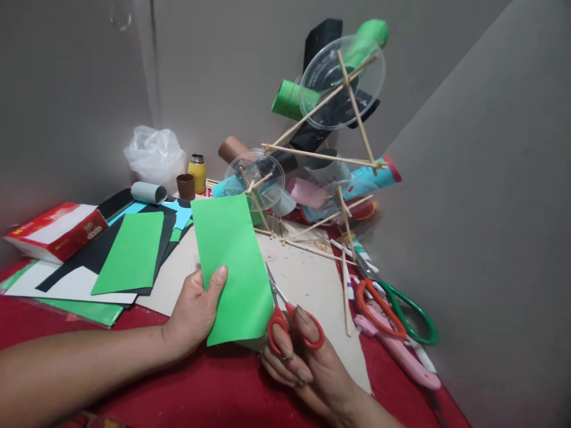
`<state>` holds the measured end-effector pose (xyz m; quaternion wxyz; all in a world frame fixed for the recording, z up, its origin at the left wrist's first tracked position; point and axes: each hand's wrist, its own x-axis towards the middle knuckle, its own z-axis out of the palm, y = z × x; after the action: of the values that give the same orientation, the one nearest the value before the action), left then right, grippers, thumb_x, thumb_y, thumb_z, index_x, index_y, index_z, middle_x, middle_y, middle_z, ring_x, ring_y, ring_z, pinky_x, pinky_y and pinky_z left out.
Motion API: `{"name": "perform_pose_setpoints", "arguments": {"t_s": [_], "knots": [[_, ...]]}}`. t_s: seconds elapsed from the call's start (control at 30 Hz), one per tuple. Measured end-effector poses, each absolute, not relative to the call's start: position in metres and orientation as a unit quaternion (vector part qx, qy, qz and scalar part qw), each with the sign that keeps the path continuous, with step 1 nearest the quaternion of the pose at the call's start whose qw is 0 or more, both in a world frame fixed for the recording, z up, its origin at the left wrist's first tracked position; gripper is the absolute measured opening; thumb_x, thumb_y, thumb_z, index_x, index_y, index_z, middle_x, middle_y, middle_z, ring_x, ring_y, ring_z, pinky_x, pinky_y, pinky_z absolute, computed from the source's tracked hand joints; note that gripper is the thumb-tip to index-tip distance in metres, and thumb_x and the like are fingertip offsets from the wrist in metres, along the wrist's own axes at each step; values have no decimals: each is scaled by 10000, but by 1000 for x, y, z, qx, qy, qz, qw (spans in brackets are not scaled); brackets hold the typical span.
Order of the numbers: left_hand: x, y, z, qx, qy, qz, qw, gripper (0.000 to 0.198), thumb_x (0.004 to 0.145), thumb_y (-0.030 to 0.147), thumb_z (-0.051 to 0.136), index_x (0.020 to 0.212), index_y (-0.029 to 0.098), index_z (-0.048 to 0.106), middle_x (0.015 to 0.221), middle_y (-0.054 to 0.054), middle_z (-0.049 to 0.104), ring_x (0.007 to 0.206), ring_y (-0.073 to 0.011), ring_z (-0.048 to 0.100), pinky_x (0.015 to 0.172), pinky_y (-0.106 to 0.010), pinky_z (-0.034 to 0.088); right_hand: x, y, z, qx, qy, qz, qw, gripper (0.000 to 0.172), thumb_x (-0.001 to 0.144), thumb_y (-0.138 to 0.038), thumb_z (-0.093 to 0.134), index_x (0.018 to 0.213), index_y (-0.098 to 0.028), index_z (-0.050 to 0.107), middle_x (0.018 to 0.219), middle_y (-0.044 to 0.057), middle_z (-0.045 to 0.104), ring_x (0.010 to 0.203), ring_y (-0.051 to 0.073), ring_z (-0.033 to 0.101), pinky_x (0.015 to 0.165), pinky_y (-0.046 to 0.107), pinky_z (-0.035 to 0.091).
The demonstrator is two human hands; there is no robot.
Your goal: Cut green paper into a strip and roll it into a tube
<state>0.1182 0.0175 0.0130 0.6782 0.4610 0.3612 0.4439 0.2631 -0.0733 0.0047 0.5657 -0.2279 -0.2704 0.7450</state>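
My left hand (196, 312) pinches the lower left edge of a green paper sheet (232, 261), thumb on top, holding it upright over the table. My right hand (303, 362) has its fingers through the red handles of a pair of scissors (289, 315). The blades point up along the sheet's right edge. Behind stands a stick-and-plastic-lid model (325, 142) with rolled paper tubes attached.
A grey cardboard sheet (307, 285) lies on the red tablecloth (200, 392). Green, black, blue and white papers (129, 252) are stacked at left beside a red box (57, 229). More scissors (392, 309) lie at right. A plastic bag (154, 154) and small bottle (197, 172) sit by the wall.
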Motion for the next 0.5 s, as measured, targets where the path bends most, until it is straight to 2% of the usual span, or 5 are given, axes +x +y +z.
{"name": "perform_pose_setpoints", "arguments": {"t_s": [0.23, 0.5], "knots": [[116, 19, 14, 483, 355, 447, 665, 453, 820, 486, 632, 1107, 136, 625, 1026, -98, 718, 950, -254, 667, 793, -316, 540, 263, -71, 9, -239, -273, 729, 581, 452, 843, -500, 622, 563, -159, 526, 319, -121, 269, 297, 34, 162, 343, 169, 172], [114, 14, 16, 489, 377, 426, 661, 534, 782, 525, 655, 1131, 122, 619, 969, -111, 730, 893, -280, 682, 733, -338, 550, 271, -68, 12, -227, -294, 745, 554, 507, 828, -572, 592, 552, -150, 542, 305, -114, 291, 283, 35, 174, 332, 176, 163]]}}
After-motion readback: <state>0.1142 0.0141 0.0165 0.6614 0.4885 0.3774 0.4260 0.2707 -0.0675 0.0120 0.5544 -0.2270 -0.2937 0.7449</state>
